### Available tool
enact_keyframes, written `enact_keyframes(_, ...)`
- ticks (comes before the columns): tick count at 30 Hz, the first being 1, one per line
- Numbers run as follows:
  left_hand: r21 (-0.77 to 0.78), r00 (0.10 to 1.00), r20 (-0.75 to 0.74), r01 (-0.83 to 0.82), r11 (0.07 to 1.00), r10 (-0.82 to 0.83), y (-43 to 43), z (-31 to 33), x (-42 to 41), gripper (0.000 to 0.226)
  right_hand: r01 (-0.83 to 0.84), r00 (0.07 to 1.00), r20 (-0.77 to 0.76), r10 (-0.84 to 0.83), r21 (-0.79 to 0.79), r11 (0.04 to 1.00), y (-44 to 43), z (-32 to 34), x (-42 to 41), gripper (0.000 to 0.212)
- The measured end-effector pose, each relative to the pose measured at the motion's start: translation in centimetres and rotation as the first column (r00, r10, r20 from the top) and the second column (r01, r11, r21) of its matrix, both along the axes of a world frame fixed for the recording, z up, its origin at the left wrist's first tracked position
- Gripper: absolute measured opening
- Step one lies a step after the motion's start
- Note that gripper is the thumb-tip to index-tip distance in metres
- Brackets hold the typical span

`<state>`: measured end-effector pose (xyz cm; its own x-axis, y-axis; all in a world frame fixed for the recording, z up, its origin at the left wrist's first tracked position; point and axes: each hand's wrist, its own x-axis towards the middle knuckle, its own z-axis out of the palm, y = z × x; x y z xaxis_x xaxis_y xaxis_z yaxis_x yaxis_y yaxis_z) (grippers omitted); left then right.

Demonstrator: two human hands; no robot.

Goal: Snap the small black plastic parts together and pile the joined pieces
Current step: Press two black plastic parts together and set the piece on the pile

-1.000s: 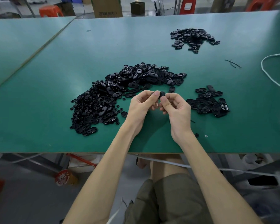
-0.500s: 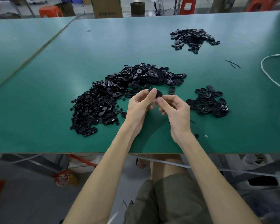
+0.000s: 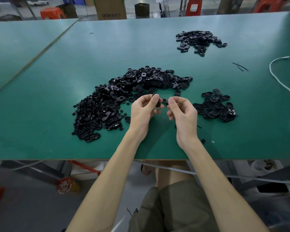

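Thumb and fingers (image 3: 145, 99) of the left hand (image 3: 143, 111) pinch a black oval piece (image 3: 158, 103) above the green worktop (image 3: 40, 101), just in front of the large heap of loose parts (image 3: 117, 97). The piece's long axis runs away from the person, its far end leaning slightly left and showing above the thumb. The right hand (image 3: 184, 114) is just beside it, apart from the piece, with its fingers curled inward. A small black bit (image 3: 165, 101) shows at its fingertips, but whether they grasp it or it lies on the worktop cannot be told. A smaller pile (image 3: 214, 108) lies right of that hand, and a far pile (image 3: 199, 41) lies well apart toward the back. A white cord (image 3: 282, 84) trails along the right edge.
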<state>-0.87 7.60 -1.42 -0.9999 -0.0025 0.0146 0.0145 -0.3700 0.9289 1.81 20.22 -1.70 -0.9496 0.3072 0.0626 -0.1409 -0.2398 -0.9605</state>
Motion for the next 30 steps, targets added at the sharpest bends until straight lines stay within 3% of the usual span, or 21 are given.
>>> enact_keyframes(11, -0.174, 0.985, -0.136, 0.080, 0.981, -0.105, -0.17, -0.44, 0.21, 0.014, 0.009, 1.000, -0.010, -0.009, 0.030, 1.000, -0.05, 0.06, 0.04, 0.004)
enact_keyframes(19, -0.139, 0.985, -0.082, 0.138, 0.981, -0.150, -0.13, -0.16, 0.20, 0.026, 0.080, 0.997, 0.022, -0.080, -0.035, 0.996, -0.05, 0.21, 0.05, 0.006)
enact_keyframes(30, -0.129, 0.982, -0.077, 0.161, 0.978, -0.172, 0.07, 0.20, 0.35, 0.021, 0.094, 0.995, 0.037, -0.093, -0.037, 0.995, 0.05, 0.22, 0.03, 0.015)
